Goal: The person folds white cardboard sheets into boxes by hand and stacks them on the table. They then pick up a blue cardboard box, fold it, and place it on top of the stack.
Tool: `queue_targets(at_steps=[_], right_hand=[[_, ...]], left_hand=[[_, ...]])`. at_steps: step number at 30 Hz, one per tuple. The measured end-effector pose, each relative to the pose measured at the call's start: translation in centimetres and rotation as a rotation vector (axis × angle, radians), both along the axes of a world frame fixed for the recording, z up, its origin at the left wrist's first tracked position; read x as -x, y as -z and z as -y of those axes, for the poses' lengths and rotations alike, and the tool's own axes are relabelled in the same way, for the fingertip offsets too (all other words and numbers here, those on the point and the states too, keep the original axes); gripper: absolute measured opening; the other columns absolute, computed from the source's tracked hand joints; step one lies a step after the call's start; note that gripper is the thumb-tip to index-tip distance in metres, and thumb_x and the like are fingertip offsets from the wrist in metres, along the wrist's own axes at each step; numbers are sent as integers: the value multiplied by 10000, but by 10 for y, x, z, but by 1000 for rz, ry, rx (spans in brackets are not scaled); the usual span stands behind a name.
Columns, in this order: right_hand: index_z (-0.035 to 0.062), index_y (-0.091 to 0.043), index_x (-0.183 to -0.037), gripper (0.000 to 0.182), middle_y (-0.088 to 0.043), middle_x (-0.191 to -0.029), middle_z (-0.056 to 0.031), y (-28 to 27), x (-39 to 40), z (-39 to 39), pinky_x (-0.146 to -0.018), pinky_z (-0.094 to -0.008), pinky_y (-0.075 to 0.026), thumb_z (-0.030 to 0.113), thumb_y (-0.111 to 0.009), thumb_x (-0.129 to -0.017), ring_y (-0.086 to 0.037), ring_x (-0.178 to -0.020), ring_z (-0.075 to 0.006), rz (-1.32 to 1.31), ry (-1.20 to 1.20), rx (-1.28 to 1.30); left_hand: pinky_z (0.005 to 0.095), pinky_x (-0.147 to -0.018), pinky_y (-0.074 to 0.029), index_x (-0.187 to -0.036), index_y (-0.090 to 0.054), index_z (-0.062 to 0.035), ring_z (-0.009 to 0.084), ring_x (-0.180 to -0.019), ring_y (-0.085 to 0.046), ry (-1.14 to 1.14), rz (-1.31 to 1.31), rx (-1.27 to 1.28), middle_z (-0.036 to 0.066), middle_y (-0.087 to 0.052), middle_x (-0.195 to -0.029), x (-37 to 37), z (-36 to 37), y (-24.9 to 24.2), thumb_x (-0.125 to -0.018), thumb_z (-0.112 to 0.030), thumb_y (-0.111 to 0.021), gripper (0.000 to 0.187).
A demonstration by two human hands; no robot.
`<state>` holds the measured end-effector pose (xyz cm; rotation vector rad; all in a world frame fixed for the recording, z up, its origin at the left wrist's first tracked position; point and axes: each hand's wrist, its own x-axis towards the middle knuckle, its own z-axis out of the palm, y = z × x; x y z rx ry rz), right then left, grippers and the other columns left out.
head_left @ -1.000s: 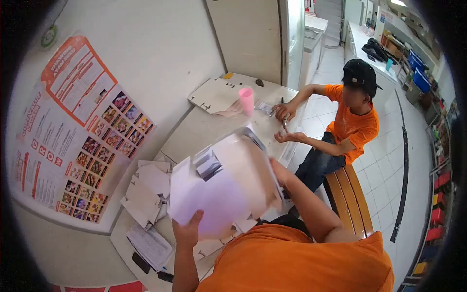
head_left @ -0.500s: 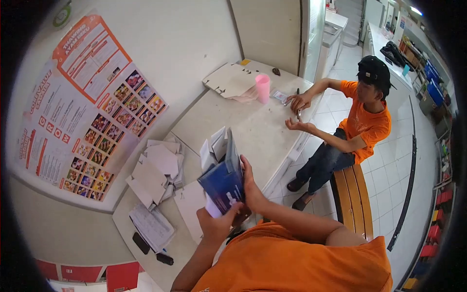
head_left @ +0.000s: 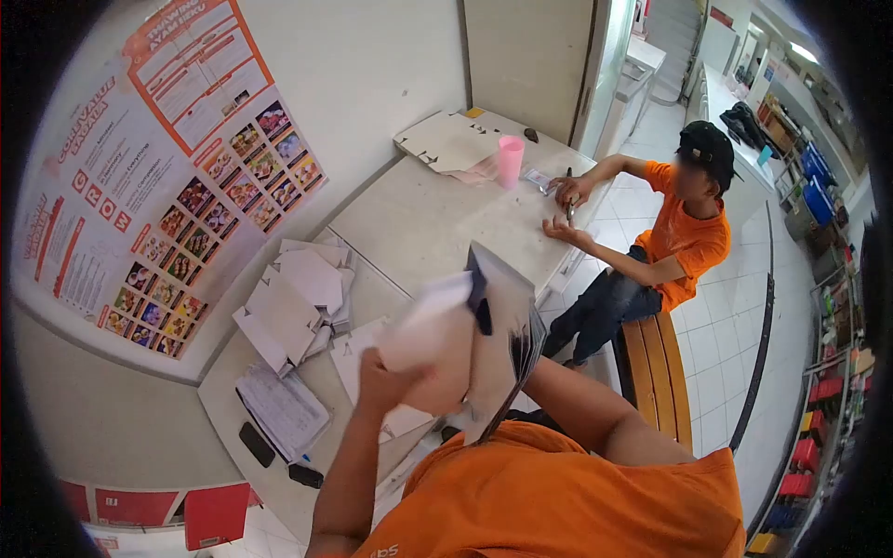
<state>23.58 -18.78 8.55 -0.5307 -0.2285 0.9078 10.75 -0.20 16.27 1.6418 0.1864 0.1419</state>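
A folder (head_left: pixel 502 321) with a stack of page edges along its right side is held spread open in front of my chest. My left hand (head_left: pixel 395 383) grips blurred white sheets (head_left: pixel 433 335) at the folder's left, with the thumb across their face. My right forearm (head_left: pixel 581 400) runs up behind the folder; the hand there is covered by it, and the folder rests held on that side. Below lies the white table, where a flat white cardboard piece (head_left: pixel 353 358) shows partly behind my left hand.
Folded white cartons (head_left: pixel 296 302) are heaped at the left, near a paper pad (head_left: pixel 284 409), a phone (head_left: pixel 257 445) and a black object (head_left: pixel 305 476). Across the table sits a co-worker (head_left: pixel 688 232) in orange, holding a pen-like item, near a pink cup (head_left: pixel 510 163).
The folder, earlier closed with its blue cover showing, is now spread open and farther right. My left hand has moved left and up, with white sheets in it. My right hand has gone behind the folder.
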Motion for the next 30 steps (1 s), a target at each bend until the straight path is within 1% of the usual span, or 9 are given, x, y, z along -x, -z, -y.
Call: queue_targets(at_steps=[1, 4, 9, 15, 20, 22, 25, 28, 30], right_hand=[[77, -538, -1052, 486, -488, -819, -39, -2, 11, -3, -652, -304, -402, 550, -444, -984, -464, -727, -183, -32, 22, 28], [71, -518, -1101, 525, -489, -892, -52, 1, 35, -25, -707, -319, -398, 574, -433, -975, -466, -796, -196, -94, 103, 78], [60, -485, -1184, 602, -491, -1013, -74, -7, 53, -21, -799, -342, -392, 615, -416, -961, -469, -912, -218, -106, 44, 57], [47, -446, -1283, 705, -494, -1158, -100, -13, 94, -25, -910, -371, -385, 663, -395, -943, -472, -1051, -244, -148, 41, 158], [37, -413, -1366, 799, -496, -1278, -121, -13, 75, -54, -1002, -394, -379, 704, -377, -928, -475, -1167, -265, -166, 68, 172], [32, -400, -1399, 837, -496, -1327, -130, -14, 56, -58, -1038, -404, -377, 720, -370, -922, -476, -1214, -274, -171, 54, 155], [26, -380, -1449, 896, -498, -1399, -143, -35, 37, -43, -1093, -418, -373, 744, -360, -913, -477, -1283, -287, -200, -29, 116], [60, -240, -1539, 1044, -443, -1476, -144, -68, 32, -33, -1158, -470, -284, 850, -232, -857, -391, -1379, -325, -182, -180, 49], [74, -242, -1540, 1008, -464, -1452, -153, -73, 16, -42, -1125, -467, -328, 831, -239, -874, -428, -1348, -320, -75, -243, -73]], left_hand=[[311, -706, -571, -983, -705, 26, 146, -797, -696, -64, 10, -42, 95, -737, -934, -6, -7, -5, -705, -120, -871, 355], [314, -732, -573, -1024, -694, 36, 154, -821, -697, -4, 124, 166, 98, -736, -957, -11, -14, 23, -727, -142, -867, 388], [315, -751, -567, -1037, -690, 18, 160, -832, -691, -181, 15, -41, 98, -734, -954, 21, -12, 29, -765, -179, -853, 374], [308, -744, -560, -1065, -682, 8, 164, -838, -682, -81, 3, 265, 84, -726, -977, 37, -26, 71, -780, -188, -845, 382], [327, -784, -564, -1108, -663, 8, 169, -856, -680, -144, 127, 400, 91, -717, -1003, 63, -66, 45, -798, -155, -827, 387], [338, -823, -562, -1144, -646, 2, 179, -889, -679, -279, -102, 246, 89, -707, -1038, 76, -92, 38, -828, -117, -792, 367], [347, -832, -565, -1183, -627, -5, 191, -923, -674, -397, 61, 354, 90, -693, -1083, 85, -125, 44, -850, -84, -762, 368], [403, -852, -572, -1229, -590, 3, 247, -987, -676, -531, 130, 438, 95, -683, -1129, 86, -159, 40, -896, -188, -733, 409], [386, -830, -574, -1214, -601, 6, 232, -967, -675, -627, 124, 431, 96, -685, -1113, 80, -185, 21, -899, -176, -728, 385]])
